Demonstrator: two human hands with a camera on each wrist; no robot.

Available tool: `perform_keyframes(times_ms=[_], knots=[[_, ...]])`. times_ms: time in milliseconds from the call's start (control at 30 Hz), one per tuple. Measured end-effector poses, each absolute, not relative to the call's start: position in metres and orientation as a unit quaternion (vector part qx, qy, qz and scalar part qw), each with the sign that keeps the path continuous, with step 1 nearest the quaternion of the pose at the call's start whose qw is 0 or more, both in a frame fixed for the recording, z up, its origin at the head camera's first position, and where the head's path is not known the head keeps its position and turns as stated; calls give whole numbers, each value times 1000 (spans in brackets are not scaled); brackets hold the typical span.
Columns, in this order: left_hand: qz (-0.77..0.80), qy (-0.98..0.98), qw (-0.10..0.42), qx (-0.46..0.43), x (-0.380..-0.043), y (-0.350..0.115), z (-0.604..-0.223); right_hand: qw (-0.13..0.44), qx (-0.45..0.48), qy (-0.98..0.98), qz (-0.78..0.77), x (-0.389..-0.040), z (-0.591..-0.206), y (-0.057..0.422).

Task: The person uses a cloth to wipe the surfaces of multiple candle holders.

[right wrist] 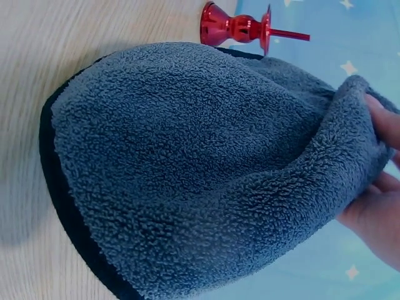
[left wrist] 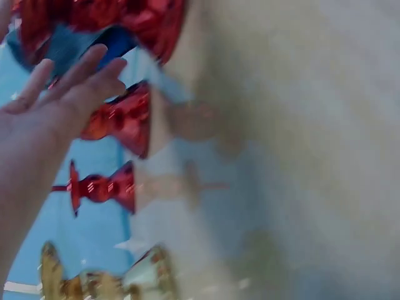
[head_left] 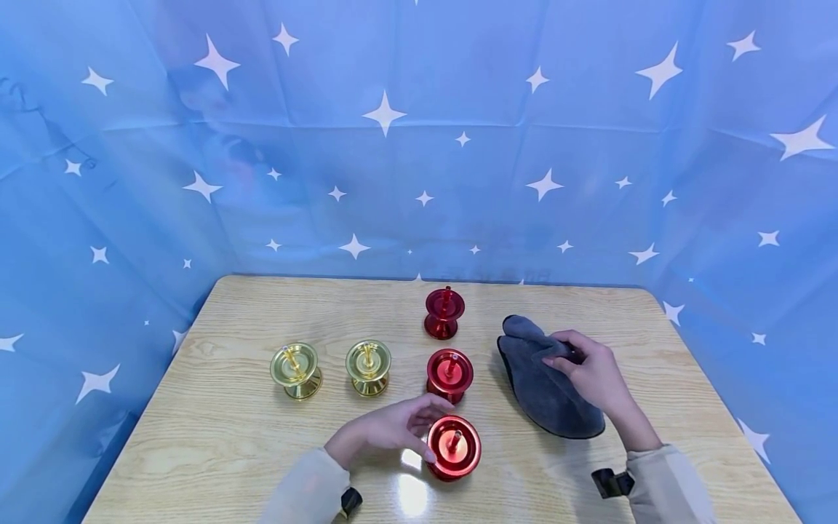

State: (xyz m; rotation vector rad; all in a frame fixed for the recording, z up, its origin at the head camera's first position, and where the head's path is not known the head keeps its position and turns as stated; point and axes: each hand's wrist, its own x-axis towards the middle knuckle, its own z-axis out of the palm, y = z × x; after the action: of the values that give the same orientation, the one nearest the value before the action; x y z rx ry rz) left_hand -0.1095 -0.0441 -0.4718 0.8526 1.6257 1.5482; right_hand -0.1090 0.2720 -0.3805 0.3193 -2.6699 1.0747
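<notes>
My right hand (head_left: 594, 370) grips a dark grey-blue towel (head_left: 540, 389) with black edging, pinching its upper part into a fold. In the right wrist view the fuzzy towel (right wrist: 187, 137) drapes down toward the wood surface. My left hand (head_left: 398, 426), fingers spread and fairly straight, is at the left side of the nearest red candlestick (head_left: 455, 453); its thumb tip is right at the rim. Behind that stand a second red candlestick (head_left: 450, 377) and a third, darker-looking one (head_left: 443, 311), all upright in a row.
Two gold candlesticks (head_left: 294, 367) stand upright left of the red row. Everything is on a light wood table (head_left: 216, 437) with rounded back corners. A blue curtain (head_left: 445, 167) with white stars surrounds the table at the back and sides.
</notes>
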Motion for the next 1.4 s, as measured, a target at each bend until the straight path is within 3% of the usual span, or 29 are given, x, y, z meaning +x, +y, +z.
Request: perform_keyframes(times_ms=[233,367,1400], knots=[[589,733,234,245,-122,-55,-457,114,106,-914,374,-109,-383,273],[601,752,189,192,-125,-53,-454,112,110,-912,379,-109,-385,272],[556,812,97,146,-141,-10,-469,76,125,-902,407,-106,-395,263]])
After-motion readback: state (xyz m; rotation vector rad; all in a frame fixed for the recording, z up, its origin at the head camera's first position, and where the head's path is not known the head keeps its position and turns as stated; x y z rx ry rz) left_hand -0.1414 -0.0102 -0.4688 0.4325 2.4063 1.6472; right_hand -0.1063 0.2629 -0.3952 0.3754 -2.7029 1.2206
